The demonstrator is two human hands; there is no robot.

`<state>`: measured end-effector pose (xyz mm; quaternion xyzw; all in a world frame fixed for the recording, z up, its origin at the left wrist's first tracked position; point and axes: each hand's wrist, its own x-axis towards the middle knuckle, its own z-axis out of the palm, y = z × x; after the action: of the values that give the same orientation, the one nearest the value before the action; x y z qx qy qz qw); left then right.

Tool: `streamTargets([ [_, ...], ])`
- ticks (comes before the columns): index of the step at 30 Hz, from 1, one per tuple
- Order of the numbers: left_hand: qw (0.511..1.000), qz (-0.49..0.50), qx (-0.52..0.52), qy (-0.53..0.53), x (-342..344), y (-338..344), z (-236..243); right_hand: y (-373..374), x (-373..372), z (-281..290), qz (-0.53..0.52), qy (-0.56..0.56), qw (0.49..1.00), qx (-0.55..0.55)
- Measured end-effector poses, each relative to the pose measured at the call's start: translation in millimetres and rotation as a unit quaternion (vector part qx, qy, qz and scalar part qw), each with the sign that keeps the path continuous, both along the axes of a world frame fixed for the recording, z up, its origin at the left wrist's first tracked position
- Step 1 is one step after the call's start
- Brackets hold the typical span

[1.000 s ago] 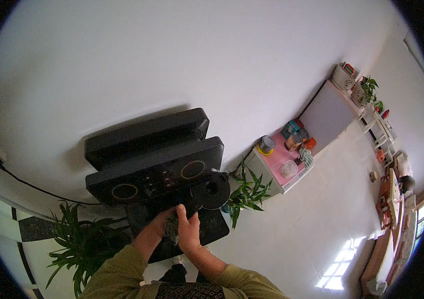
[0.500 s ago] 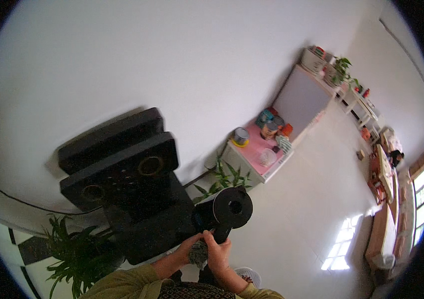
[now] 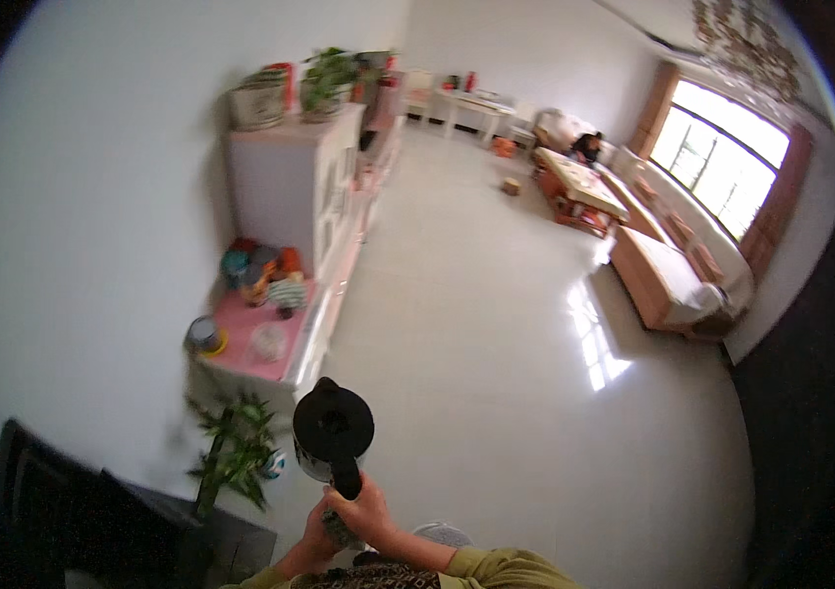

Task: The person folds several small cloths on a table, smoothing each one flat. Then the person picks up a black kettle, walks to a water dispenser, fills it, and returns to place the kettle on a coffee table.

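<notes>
The right hand (image 3: 370,508) is wrapped tight around the black handle of a kettle (image 3: 332,433) and holds it up low in the middle of the view, above the pale floor (image 3: 476,353). The kettle has a round black lid on top and a shiny clear body under it. The left hand (image 3: 324,525) is just under the kettle handle, next to the right hand, with its fingers curled around something dark and speckled — what that thing is cannot be told. Both sleeves are olive green. Just to the left of the kettle stands a green plant (image 3: 236,452) with long thin leaves. Below the plant, in the bottom left corner, there is a dark black stand (image 3: 113,520). Behind the plant a low pink counter (image 3: 255,339) runs along the white wall, with a round tin, a clear jar and some bright toys on it. Next to it rises a tall white cabinet (image 3: 290,187) with a basket and a leafy plant on top. Far away on the right there is a long sofa (image 3: 673,265) under a big bright window (image 3: 731,147), and a low wooden table (image 3: 579,187) stands near it — sunlight shines on the floor there.
</notes>
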<state>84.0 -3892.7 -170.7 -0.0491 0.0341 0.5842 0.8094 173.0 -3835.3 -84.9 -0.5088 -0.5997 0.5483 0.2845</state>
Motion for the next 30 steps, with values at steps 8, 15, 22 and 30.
streamTargets([
  [8,0.992,-0.123,0.026,0.032,71,141,0,117,82,9,-0.175,0.007,0.984,0.041],
  [15,0.949,-0.279,0.089,0.114,116,288,-3,235,142,20,-0.234,0.021,0.969,0.082],
  [22,0.894,-0.307,0.181,0.271,155,440,-12,368,186,37,-0.290,0.070,0.953,0.058],
  [30,0.822,-0.314,0.293,0.373,215,609,1,524,250,32,-0.320,0.100,0.941,0.054],
])
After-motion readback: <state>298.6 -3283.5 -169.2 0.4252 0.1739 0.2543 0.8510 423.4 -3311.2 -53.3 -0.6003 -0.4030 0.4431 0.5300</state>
